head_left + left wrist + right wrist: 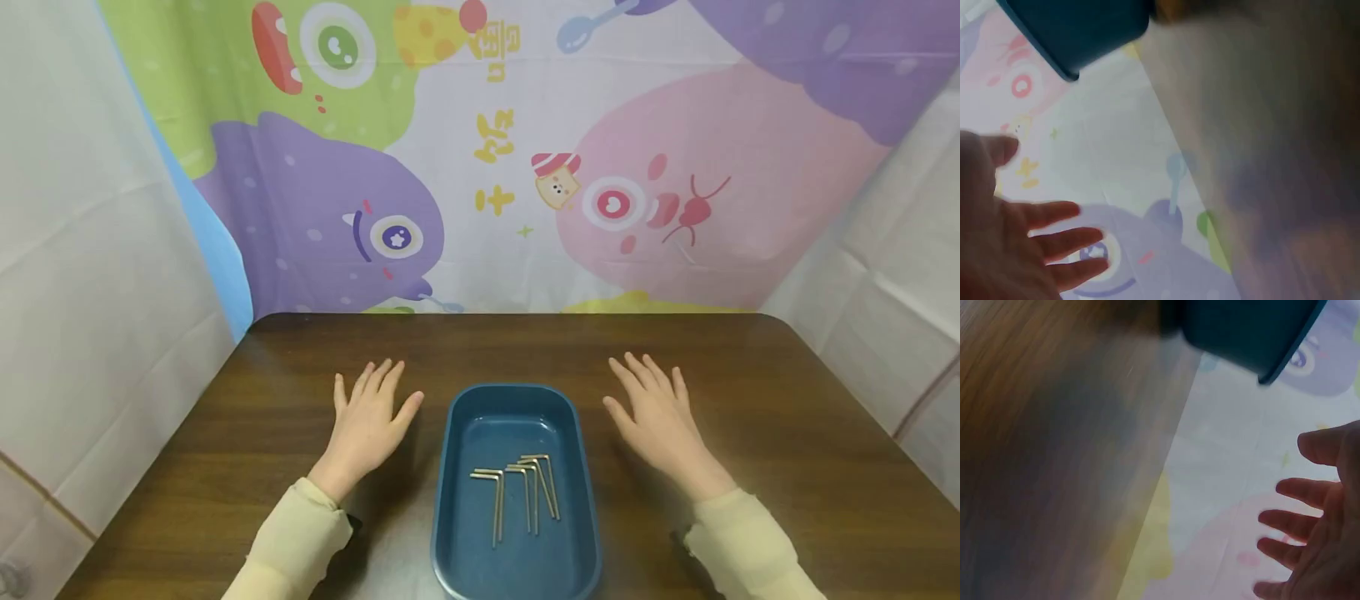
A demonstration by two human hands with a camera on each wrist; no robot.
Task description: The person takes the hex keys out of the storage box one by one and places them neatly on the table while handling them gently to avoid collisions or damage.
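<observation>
A blue rectangular tray point(442, 500) stands on the table with several L-shaped gold-coloured rods point(500, 508) lying in it, some overlapping. To its left is the left hand point(365, 433), fingers spread and holding nothing. The right hand point(663, 429) is on the tray's other side, also spread and empty. Neither hand touches the tray. In the left wrist view the left hand point(1029, 244) shows separated fingers below the tray point(1085, 31). The right wrist view has the right hand point(1316, 519) with fingers apart, the tray point(1247, 331) above it.
The brown wooden table point(300, 358) extends around the tray. Behind its far edge hangs a cloth point(480, 267) printed with cartoon figures. Pale wall panels stand on the left point(97, 250) and on the right point(892, 308).
</observation>
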